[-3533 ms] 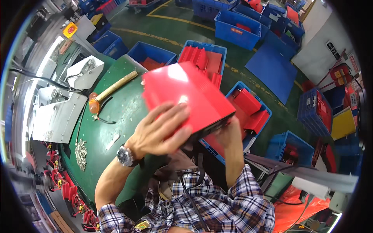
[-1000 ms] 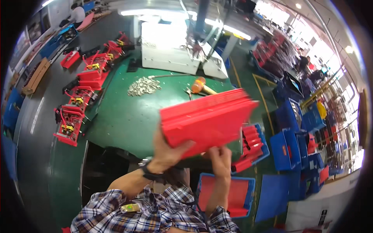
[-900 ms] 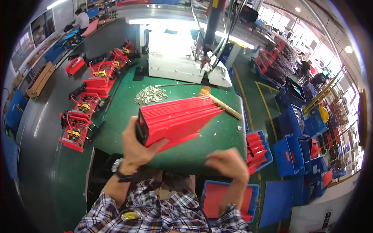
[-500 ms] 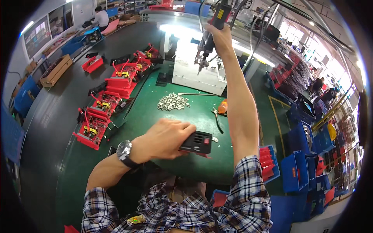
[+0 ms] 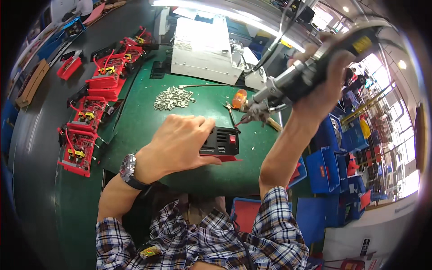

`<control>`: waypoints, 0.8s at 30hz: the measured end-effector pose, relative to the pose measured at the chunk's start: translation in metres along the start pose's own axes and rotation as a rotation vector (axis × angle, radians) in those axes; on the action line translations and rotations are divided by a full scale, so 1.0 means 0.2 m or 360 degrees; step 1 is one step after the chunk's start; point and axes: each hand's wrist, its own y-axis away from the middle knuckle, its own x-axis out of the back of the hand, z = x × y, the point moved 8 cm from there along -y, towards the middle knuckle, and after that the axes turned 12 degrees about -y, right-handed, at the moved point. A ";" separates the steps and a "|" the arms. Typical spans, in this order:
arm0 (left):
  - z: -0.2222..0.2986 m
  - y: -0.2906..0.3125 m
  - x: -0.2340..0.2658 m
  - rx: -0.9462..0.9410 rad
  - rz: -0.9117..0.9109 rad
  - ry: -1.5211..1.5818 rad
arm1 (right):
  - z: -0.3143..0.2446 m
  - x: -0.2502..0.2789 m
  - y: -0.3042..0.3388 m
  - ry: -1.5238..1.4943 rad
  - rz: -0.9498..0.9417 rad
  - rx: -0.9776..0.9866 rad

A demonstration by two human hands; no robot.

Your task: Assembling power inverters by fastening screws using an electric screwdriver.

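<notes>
My left hand (image 5: 173, 144) is closed over a black-fronted unit (image 5: 226, 140) with vent slots, a red rocker switch and a red casing edge below. The unit is held just over the green bench, its black face turned up and to the right. My right hand (image 5: 326, 90), partly blurred, wraps round the black body of a power screwdriver (image 5: 297, 81). The screwdriver's metal nose slants down and left, and its tip is close to the unit's upper right corner. Whether they touch I cannot tell.
A pile of small pale parts (image 5: 173, 98) lies on the green bench (image 5: 189, 173). Pliers (image 5: 231, 112) and an orange bottle (image 5: 239, 98) are beyond the unit. A white machine (image 5: 202, 69) stands behind. Open red units (image 5: 78, 148) line the left conveyor; blue bins (image 5: 321, 168) stand right.
The screwdriver has come down and nearer with my right hand, from high over the machine to beside the unit. My left hand keeps hold of the unit. The whole view has shifted.
</notes>
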 end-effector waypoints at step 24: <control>-0.04 -0.03 0.00 0.0058 0.0017 -0.0022 | -0.11 -0.19 0.08 -0.0820 -0.0786 -0.0450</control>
